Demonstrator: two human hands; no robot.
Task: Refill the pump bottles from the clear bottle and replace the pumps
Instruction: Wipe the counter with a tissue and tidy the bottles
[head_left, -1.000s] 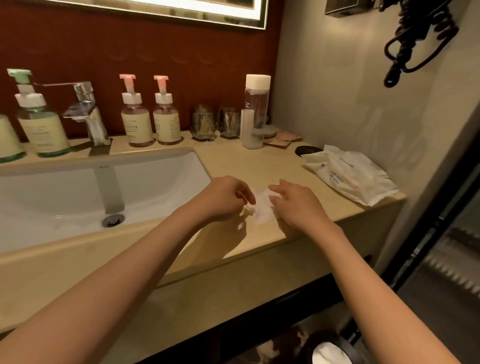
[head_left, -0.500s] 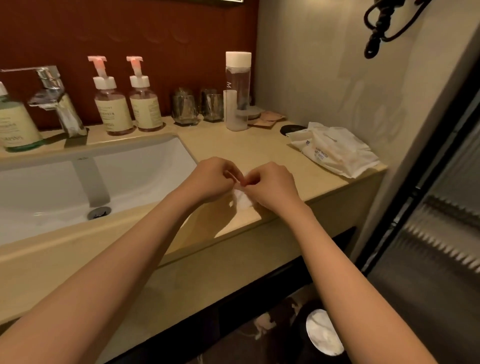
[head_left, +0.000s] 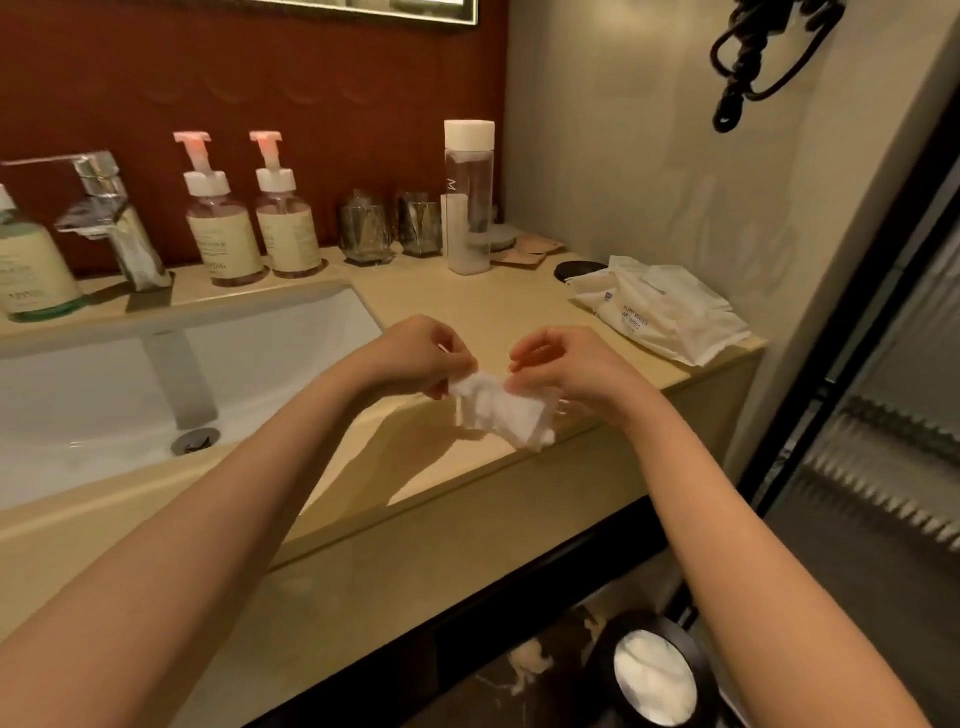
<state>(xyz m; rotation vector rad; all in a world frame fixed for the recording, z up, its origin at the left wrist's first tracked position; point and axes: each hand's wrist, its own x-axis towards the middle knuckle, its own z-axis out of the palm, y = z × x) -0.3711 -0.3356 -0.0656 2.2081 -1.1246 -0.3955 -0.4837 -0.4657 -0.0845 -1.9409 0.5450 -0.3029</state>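
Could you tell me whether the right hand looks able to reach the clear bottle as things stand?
Probably not yet: the path looks open, but the right hand and left hand hold a white wipe; clear bottle.

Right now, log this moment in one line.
left hand: holding wipe | right hand: holding wipe | pump bottles: pumps on | clear bottle: capped
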